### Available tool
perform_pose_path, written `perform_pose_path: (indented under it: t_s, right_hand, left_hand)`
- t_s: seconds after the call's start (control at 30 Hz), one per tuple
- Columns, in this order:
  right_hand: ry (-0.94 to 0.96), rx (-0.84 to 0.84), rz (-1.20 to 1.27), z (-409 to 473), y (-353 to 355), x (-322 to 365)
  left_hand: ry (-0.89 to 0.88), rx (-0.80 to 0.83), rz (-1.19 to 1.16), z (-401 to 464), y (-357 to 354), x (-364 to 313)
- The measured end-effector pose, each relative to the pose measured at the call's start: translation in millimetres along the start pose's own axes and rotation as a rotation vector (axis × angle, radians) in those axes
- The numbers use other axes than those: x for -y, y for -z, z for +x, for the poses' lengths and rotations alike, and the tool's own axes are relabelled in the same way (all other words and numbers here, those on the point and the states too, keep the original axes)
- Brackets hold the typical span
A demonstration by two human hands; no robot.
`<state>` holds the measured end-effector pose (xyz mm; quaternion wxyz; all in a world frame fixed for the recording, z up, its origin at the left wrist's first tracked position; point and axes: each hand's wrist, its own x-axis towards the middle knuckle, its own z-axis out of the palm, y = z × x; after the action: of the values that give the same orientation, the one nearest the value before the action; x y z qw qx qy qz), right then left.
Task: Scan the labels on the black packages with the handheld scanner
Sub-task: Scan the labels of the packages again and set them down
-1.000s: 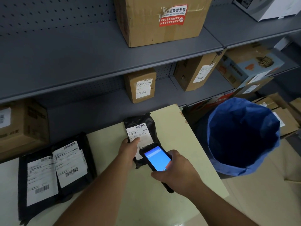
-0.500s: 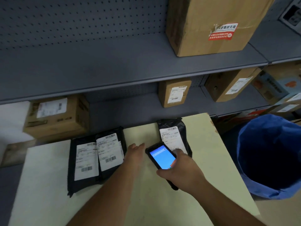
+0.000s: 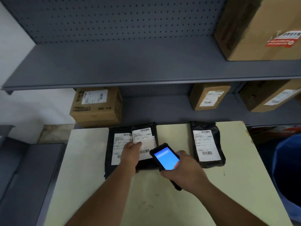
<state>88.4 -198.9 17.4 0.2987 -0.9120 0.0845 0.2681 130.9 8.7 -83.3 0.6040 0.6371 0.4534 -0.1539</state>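
Three black packages with white labels lie on a pale table [image 3: 179, 201]. Two overlap at the left: a larger one [image 3: 112, 160] underneath and a smaller one [image 3: 145, 141] on top. My left hand [image 3: 131, 154] rests on the smaller one, thumb and fingers gripping its label edge. My right hand [image 3: 185, 172] holds the black handheld scanner [image 3: 166, 158], its blue screen lit, just right of that package's lower barcode. The third package [image 3: 206, 144] lies apart at the right, untouched.
Grey metal shelving [image 3: 130, 66] runs behind the table. Cardboard boxes [image 3: 97, 106] stand on the lower shelf, and a big box [image 3: 260, 26] sits on the upper shelf at right. A blue bin [image 3: 288, 176] stands right of the table. A grey surface [image 3: 24, 176] lies left.
My left hand left the right package and moved left onto the smaller package of the overlapping pair. The scanner followed it left. The view has swung left.
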Motion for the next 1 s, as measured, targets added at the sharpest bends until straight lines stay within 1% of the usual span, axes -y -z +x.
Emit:
perform_pose_path:
  t_s: [0.17, 0.27, 0.37, 0.53, 0.67, 0.87, 1.0]
  right_hand:
    - [0.000, 0.035, -0.023, 1, -20, 18]
    - [-0.004, 0.061, -0.022, 4, -32, 26]
    - [0.003, 0.075, -0.043, 7, -40, 35]
    - [-0.005, 0.090, -0.049, 13, -50, 45]
    - [-0.013, 0.098, -0.057, 17, -57, 48]
    - [-0.036, 0.107, -0.063, 20, -63, 47]
    - [-0.051, 0.106, -0.060, 19, -64, 42]
  left_hand:
    - [-0.053, -0.104, -0.041, 11, 40, 1]
    - [-0.082, -0.199, 0.006, 14, 60, 1]
    - [-0.097, -0.251, 0.043, 22, 75, 0]
    - [-0.152, -0.264, 0.229, 41, 86, 8]
    - [-0.111, -0.282, 0.380, 58, 85, 12]
    - [-0.022, -0.204, 0.402, 75, 79, 19]
    - [0.033, -0.199, 0.475, 80, 78, 20]
